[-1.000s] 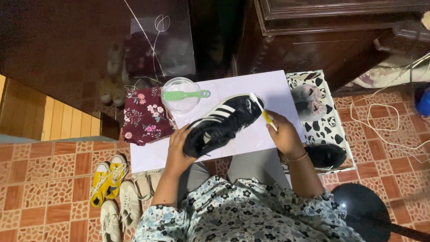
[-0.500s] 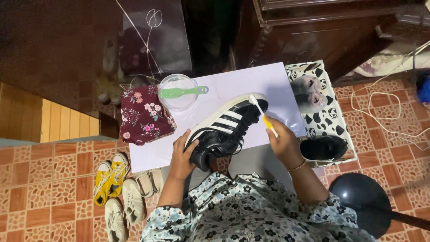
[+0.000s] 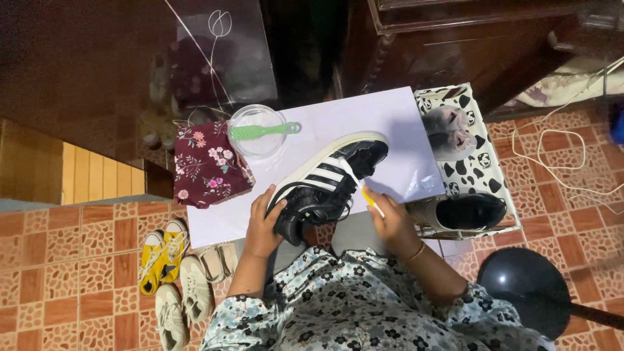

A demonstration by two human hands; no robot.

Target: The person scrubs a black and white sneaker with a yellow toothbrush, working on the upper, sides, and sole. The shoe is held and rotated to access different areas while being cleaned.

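A black sneaker with white stripes [image 3: 328,182] lies tilted over the near edge of a pale lilac board [image 3: 364,123]. My left hand [image 3: 263,224] grips its heel. My right hand [image 3: 390,221] holds a small yellow-handled brush [image 3: 369,197] against the shoe's side, near the laces. A clear round bowl [image 3: 257,133] with a green brush [image 3: 260,131] laid across it stands at the board's far left. A maroon floral cloth [image 3: 208,166] lies beside the bowl.
A second black shoe [image 3: 465,211] sits at the right in a cow-patterned rack [image 3: 478,159], with grey slippers [image 3: 448,130] above it. Yellow sneakers [image 3: 159,253] and pale sandals lie on the tiled floor at left. A dark round stool [image 3: 530,289] stands near right. Dark wooden furniture rises behind.
The sneaker has come nearer to me and tilted, its heel now off the board's edge. My right hand with the yellow brush has dropped from the toe to the shoe's side.
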